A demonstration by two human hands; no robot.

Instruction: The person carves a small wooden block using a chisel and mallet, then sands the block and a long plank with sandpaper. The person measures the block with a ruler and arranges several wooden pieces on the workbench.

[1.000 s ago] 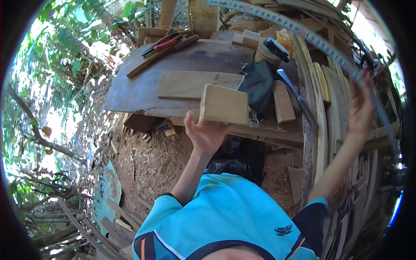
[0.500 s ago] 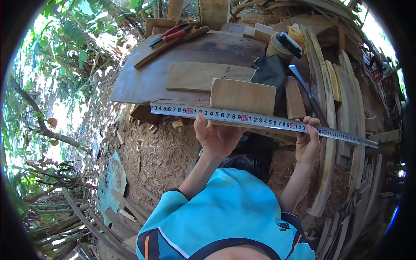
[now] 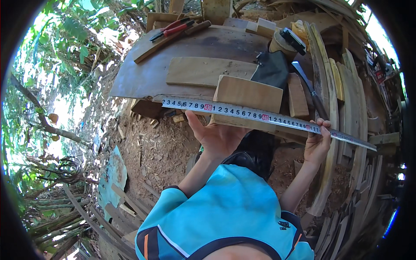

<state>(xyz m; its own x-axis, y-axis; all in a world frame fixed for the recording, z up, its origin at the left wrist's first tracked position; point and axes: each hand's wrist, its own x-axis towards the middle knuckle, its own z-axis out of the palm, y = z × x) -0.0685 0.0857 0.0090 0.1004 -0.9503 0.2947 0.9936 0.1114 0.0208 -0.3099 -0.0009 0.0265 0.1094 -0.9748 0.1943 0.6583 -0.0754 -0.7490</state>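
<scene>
A pale wooden block (image 3: pixel 248 93) sits at the near edge of a worktop (image 3: pixel 143 84), a measuring tape (image 3: pixel 268 118) stretched across its lower part. The person's left hand (image 3: pixel 223 136) is palm up at the block's underside, thumb spread; its other fingers are partly hidden, so whether they grip cannot be told. The right hand (image 3: pixel 317 141) pinches the tape, whose far end slants off to the right. Behind the block lies a flat board (image 3: pixel 203 71), with a dark cloth (image 3: pixel 271 71) beside it. To the right are a smaller wooden piece (image 3: pixel 298 95) and a chisel (image 3: pixel 310 84), while red-handled pliers (image 3: pixel 175 29) rest toward the back left. Wood chips litter the dirt floor (image 3: pixel 151 151) below.
</scene>
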